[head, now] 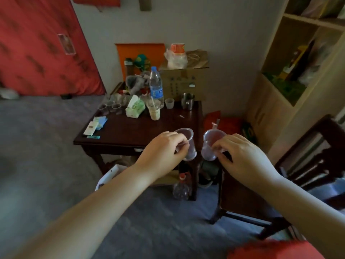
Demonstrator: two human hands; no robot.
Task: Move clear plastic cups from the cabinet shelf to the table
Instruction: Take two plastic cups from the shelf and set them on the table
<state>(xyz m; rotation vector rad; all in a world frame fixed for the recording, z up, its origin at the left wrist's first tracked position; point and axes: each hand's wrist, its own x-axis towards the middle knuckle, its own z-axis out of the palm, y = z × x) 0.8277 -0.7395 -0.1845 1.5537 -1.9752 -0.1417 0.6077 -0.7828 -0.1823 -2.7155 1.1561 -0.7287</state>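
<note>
My left hand [164,150] grips a clear plastic cup [187,142] by its side, mouth tilted away from me. My right hand [240,156] holds a second clear plastic cup [210,144] the same way. Both cups hang in the air over the near right corner of the dark wooden table [138,128], a short gap between them. Several more clear cups [110,106] stand grouped at the table's far left. The cabinet shelf [298,58] is at the upper right.
The table's back half carries a water bottle [156,86], a drink cup with a straw [154,110], a tissue pack [134,108], a small white cup [169,103] and a steel mug [187,101]. A dark wooden chair [280,184] stands to the right; a bottle [181,187] lies under the table.
</note>
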